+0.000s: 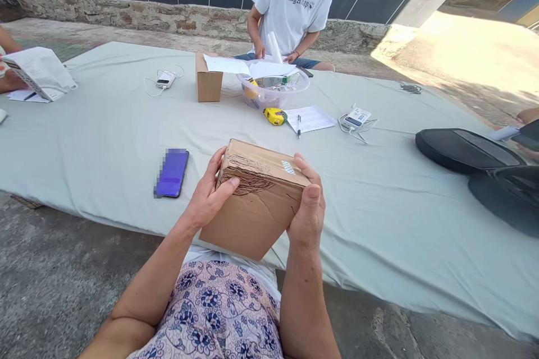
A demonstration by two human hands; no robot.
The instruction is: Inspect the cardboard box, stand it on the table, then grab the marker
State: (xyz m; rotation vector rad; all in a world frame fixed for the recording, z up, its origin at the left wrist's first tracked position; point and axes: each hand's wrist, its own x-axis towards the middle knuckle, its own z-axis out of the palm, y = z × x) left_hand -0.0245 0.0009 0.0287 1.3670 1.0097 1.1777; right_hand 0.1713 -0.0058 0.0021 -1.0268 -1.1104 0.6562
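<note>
Spread over rough concrete ground, a pale grey-green sheet carries everything in view, with a dark tiled wall and a stone ledge behind it. Above the sheet's near edge, close to the person's lap, a brown cardboard box sealed with clear tape is held tilted, its long axis running from left to right between the two hands and its taped top turned away and up. The left hand has its grip closed on the left end, thumb across the near face and fingers behind. The right hand has its grip closed on the right end, thumb up along the edge. Both hands are equally near the box.

A blue-purple phone lies flat on the sheet just left of the left hand. Farther off stands a clear plastic bowl holding a yellow item and some shiny things too small to tell, with paper sheets lying across its rim. Beside it are a small open cardboard carton, whose inside is hidden, and a yellow tape measure. A co-worker in a white printed T-shirt sits across the sheet.
</note>
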